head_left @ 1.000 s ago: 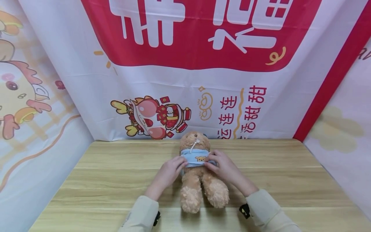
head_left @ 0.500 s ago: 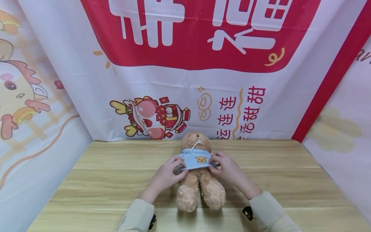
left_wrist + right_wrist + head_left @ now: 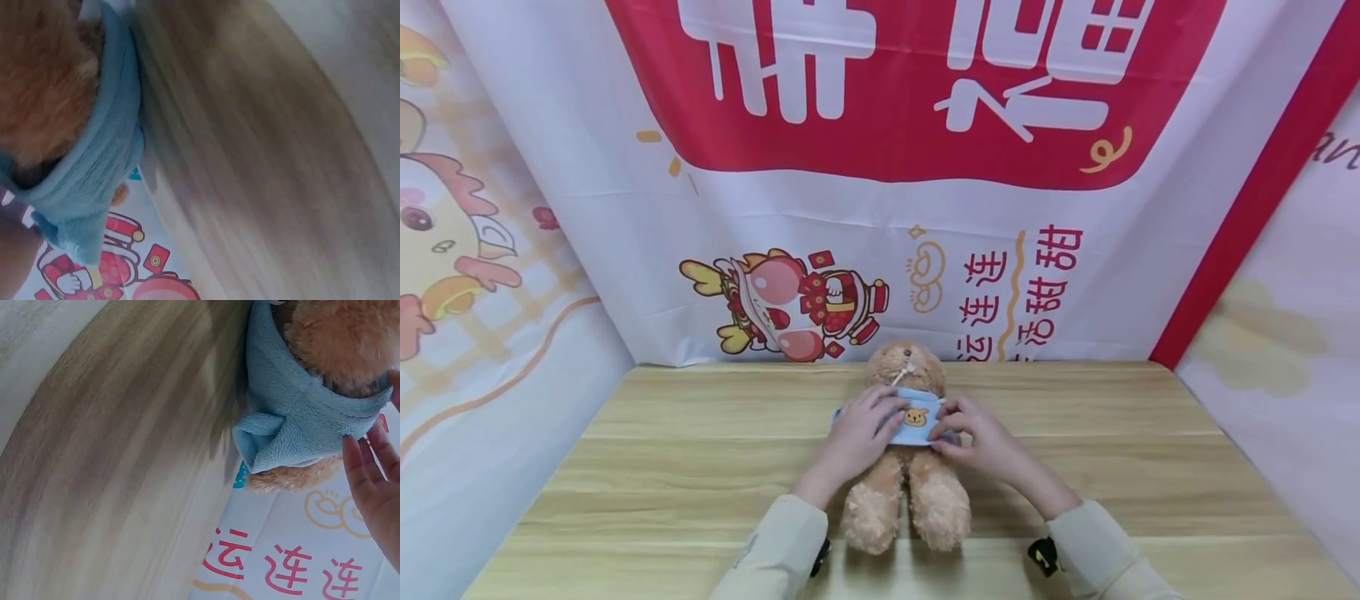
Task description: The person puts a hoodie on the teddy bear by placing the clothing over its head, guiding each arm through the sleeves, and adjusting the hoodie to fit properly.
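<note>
A curly brown teddy bear lies on its back, legs toward the person. It wears a light blue shirt with a small animal-face patch and a white cord at the neck. My left hand lies over one side of the shirt, fingers stretched across its front. On the other side, my right hand pinches the lower hem between thumb and fingers. The right wrist view shows the fingers against the blue cloth. Only a blurred edge of the left hand shows in the left wrist view.
The bear lies on a wood-grain table, its head near the back edge. Behind stands a white and red printed cloth. Printed cloths also hang at the left and right.
The left hand has left the hem and moved up and inward onto the shirt front. The right hand stays at the hem. The bear's legs have shifted left; the hem sits slightly lower.
</note>
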`<move>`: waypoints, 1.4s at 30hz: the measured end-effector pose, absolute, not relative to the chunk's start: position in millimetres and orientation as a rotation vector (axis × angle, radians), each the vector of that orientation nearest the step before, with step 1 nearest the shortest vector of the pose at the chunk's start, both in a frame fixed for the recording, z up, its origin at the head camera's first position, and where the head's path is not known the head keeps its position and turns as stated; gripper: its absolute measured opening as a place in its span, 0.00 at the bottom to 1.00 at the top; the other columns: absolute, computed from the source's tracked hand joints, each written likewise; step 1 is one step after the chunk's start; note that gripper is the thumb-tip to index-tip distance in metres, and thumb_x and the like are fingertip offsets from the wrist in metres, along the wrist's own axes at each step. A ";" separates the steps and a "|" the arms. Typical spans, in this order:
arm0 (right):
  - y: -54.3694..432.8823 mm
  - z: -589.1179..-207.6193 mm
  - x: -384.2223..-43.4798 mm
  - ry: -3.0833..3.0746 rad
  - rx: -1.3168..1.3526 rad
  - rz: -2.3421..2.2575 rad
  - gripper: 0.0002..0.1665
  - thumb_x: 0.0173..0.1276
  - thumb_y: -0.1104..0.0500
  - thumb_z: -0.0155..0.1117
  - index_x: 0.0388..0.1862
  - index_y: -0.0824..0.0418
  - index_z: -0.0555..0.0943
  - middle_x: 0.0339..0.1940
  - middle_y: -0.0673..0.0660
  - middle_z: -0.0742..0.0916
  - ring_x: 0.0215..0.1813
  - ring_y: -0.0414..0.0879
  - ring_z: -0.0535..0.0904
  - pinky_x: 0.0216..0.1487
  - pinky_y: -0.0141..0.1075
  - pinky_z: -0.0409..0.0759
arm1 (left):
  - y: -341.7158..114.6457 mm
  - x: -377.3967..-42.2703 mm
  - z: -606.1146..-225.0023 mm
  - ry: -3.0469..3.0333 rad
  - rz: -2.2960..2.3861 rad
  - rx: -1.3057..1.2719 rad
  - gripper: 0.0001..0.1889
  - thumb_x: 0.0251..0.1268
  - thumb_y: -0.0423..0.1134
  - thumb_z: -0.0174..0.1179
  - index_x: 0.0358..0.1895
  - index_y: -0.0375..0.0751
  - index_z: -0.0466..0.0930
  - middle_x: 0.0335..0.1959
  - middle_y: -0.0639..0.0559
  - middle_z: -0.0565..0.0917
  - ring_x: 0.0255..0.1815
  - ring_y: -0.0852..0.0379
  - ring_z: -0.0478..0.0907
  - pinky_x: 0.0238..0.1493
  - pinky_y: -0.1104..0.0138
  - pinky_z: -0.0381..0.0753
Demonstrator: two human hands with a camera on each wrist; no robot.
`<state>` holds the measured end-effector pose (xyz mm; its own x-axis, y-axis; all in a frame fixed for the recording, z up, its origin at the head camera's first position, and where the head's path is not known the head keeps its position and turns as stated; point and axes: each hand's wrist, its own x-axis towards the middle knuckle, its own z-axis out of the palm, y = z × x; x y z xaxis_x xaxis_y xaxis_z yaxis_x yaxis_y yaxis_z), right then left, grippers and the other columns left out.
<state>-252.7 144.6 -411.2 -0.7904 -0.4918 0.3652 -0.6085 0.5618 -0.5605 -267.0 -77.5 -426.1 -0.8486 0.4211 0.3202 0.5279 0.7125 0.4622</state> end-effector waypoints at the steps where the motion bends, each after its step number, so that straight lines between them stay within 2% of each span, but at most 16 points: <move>1: 144.3 -412.3 -253.2 -2.620 0.904 1.066 0.04 0.60 0.62 0.68 0.35 0.57 0.85 0.44 0.58 0.82 0.47 0.50 0.78 0.46 0.41 0.80 | -76.4 -267.2 -426.8 -2.756 -0.823 -0.788 0.18 0.73 0.49 0.48 0.60 0.50 0.75 0.68 0.45 0.71 0.70 0.42 0.65 0.69 0.42 0.60; 5: 145.0 -416.9 -258.1 -2.656 0.603 1.223 0.14 0.64 0.59 0.64 0.47 0.64 0.80 0.50 0.63 0.82 0.54 0.57 0.77 0.55 0.50 0.79 | -73.8 -266.1 -426.6 -2.830 -0.786 -0.828 0.22 0.71 0.51 0.51 0.65 0.53 0.71 0.73 0.45 0.64 0.72 0.40 0.62 0.70 0.41 0.56; 8: 148.0 -421.0 -264.1 -2.735 0.378 1.347 0.29 0.66 0.54 0.63 0.60 0.69 0.72 0.60 0.68 0.77 0.61 0.63 0.74 0.61 0.55 0.75 | -72.4 -265.1 -424.3 -2.804 -0.706 -0.873 0.22 0.70 0.50 0.52 0.65 0.55 0.71 0.73 0.47 0.64 0.72 0.41 0.62 0.70 0.41 0.57; 11: 152.7 -424.7 -269.0 -2.841 0.332 1.455 0.37 0.67 0.49 0.61 0.67 0.71 0.65 0.64 0.72 0.74 0.65 0.66 0.71 0.64 0.54 0.72 | -71.1 -263.1 -422.8 -2.764 -0.627 -0.963 0.20 0.71 0.46 0.51 0.65 0.55 0.71 0.72 0.50 0.66 0.73 0.44 0.62 0.70 0.41 0.59; 16: 157.9 -426.7 -271.1 -2.934 0.403 1.633 0.39 0.68 0.46 0.60 0.67 0.70 0.65 0.63 0.70 0.76 0.65 0.64 0.72 0.64 0.51 0.73 | -70.0 -258.7 -423.7 -2.771 -0.635 -1.026 0.20 0.74 0.41 0.47 0.66 0.54 0.70 0.70 0.52 0.69 0.74 0.45 0.61 0.70 0.42 0.59; 21: 159.4 -426.1 -271.1 -2.969 0.374 1.651 0.40 0.66 0.44 0.62 0.67 0.69 0.67 0.60 0.69 0.78 0.62 0.61 0.74 0.60 0.49 0.76 | -70.8 -257.4 -430.1 -2.790 -0.671 -0.999 0.21 0.75 0.47 0.45 0.68 0.56 0.68 0.70 0.52 0.69 0.74 0.45 0.59 0.71 0.41 0.56; 25: 159.4 -422.7 -268.2 -3.082 0.270 1.538 0.45 0.63 0.37 0.61 0.61 0.73 0.70 0.54 0.68 0.81 0.55 0.58 0.78 0.55 0.49 0.79 | -70.2 -256.4 -432.3 -2.781 -0.655 -0.991 0.23 0.72 0.53 0.47 0.69 0.58 0.67 0.68 0.52 0.70 0.74 0.45 0.59 0.71 0.42 0.57; 28: 161.0 -421.9 -266.9 -3.183 0.191 1.501 0.42 0.62 0.32 0.58 0.46 0.73 0.79 0.38 0.62 0.86 0.41 0.49 0.81 0.45 0.43 0.80 | -68.8 -255.4 -433.7 -2.777 -0.628 -0.984 0.24 0.71 0.54 0.47 0.69 0.61 0.66 0.68 0.53 0.70 0.73 0.45 0.60 0.71 0.42 0.57; 31: 163.4 -425.0 -267.7 -3.158 0.143 1.681 0.38 0.69 0.35 0.51 0.35 0.71 0.80 0.26 0.54 0.84 0.30 0.42 0.78 0.37 0.36 0.79 | -67.7 -254.0 -434.8 -2.779 -0.624 -0.974 0.24 0.71 0.55 0.47 0.69 0.62 0.66 0.68 0.54 0.69 0.73 0.45 0.59 0.71 0.43 0.56; 32: 164.1 -427.0 -268.3 -3.109 0.118 1.783 0.36 0.72 0.38 0.49 0.35 0.72 0.80 0.24 0.53 0.84 0.29 0.40 0.77 0.36 0.35 0.79 | -67.4 -253.3 -434.7 -2.778 -0.621 -0.972 0.23 0.72 0.55 0.46 0.68 0.63 0.66 0.68 0.54 0.69 0.73 0.45 0.59 0.71 0.43 0.56; 34: 165.2 -430.7 -269.3 -2.987 0.069 1.946 0.31 0.75 0.46 0.48 0.42 0.76 0.80 0.25 0.51 0.85 0.29 0.38 0.79 0.35 0.33 0.81 | -66.6 -252.3 -434.4 -2.778 -0.617 -0.974 0.23 0.72 0.55 0.46 0.68 0.63 0.67 0.68 0.54 0.70 0.73 0.45 0.59 0.71 0.43 0.56; 37: 165.5 -433.9 -271.4 -2.864 0.023 2.036 0.23 0.74 0.55 0.52 0.48 0.78 0.77 0.26 0.50 0.86 0.29 0.37 0.79 0.34 0.32 0.80 | -65.7 -251.4 -433.7 -2.783 -0.600 -0.978 0.23 0.72 0.55 0.46 0.68 0.64 0.67 0.68 0.54 0.70 0.73 0.45 0.59 0.71 0.44 0.56; 42: 162.9 -434.2 -274.2 -2.762 0.057 1.957 0.16 0.70 0.60 0.54 0.42 0.75 0.77 0.28 0.52 0.83 0.31 0.39 0.77 0.34 0.34 0.79 | -65.1 -250.2 -433.2 -2.805 -0.576 -0.949 0.23 0.72 0.56 0.45 0.68 0.65 0.67 0.68 0.55 0.70 0.73 0.45 0.59 0.71 0.44 0.56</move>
<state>-274.2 162.9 -434.2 -0.9697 -0.1668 -0.1783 0.1130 0.3411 -0.9332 -250.2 -65.1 -433.2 -0.7950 0.5590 0.2357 0.6066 0.7300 0.3147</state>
